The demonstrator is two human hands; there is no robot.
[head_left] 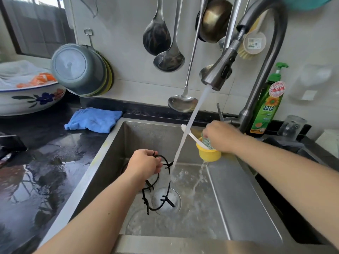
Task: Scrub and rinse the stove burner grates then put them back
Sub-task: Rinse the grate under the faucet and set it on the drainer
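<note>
The black burner grate [158, 187] hangs inside the steel sink [238, 198], held upright over the round drain [167, 200], its lower prongs close to the drain without clearly touching it. The left hand [145, 165] grips the grate's upper ring, fingers curled round the wire. What may be a second grate shows only as a dark arc behind that hand, too hidden to be sure.

A white stream of water [189, 129] falls slantwise from the pull-down faucet [220, 74] and strikes the sink floor just right of the grate's top prongs, splashing toward the drain.

The right hand [221, 135] reaches to a yellow cup [208, 154] that sits at the sink's back right corner. Its fingers are curled down onto a green scouring pad [206, 142] in the cup and seem to pinch it. A white toothbrush [192, 135] leans out of the same cup, its bristled head crossing behind the stream.

Beside the faucet's base stands a green bottle of dish soap [266, 105]. On the wet black counter [45, 171] left of the sink lies a folded blue cloth [93, 120], with a flowered bowl [31, 99] beyond it. Ladles [168, 57] hang on the tiled wall above, and grey basins [80, 69] lean against it.
</note>
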